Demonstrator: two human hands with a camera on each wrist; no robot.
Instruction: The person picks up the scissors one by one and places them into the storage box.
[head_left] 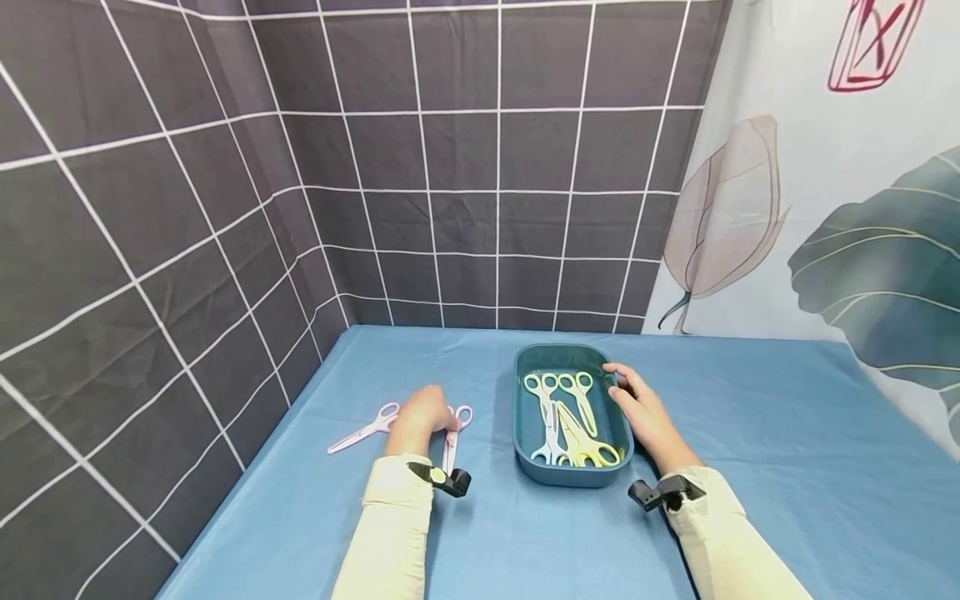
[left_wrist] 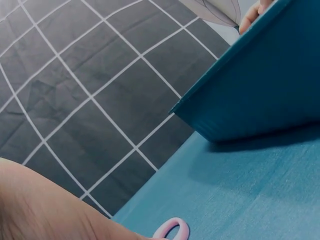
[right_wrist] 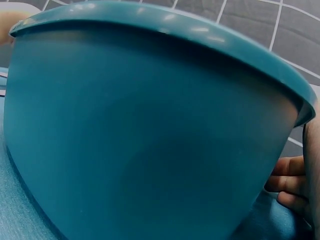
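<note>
In the head view my left hand (head_left: 426,410) holds one ring of a pair of pink scissors (head_left: 450,454) on the table, its blades pointing toward me. Its fingertips are partly hidden; a pink handle ring (left_wrist: 185,231) shows beside the hand in the left wrist view. Left of the hand lies a second pair of pink scissors (head_left: 360,435). My right hand (head_left: 647,410) grips the right rim of a dark teal bin (head_left: 573,477), with more fingers (right_wrist: 290,181) against its outside. Inside are several yellow-green scissors (head_left: 573,437) and a pair with white-and-blue handles (head_left: 551,433).
A blue cloth (head_left: 495,533) covers the table. Behind and to the left hangs a dark grid-patterned curtain (head_left: 461,150); a white leaf-print cloth (head_left: 757,292) hangs at the right. Each wrist wears a black camera mount (head_left: 666,492).
</note>
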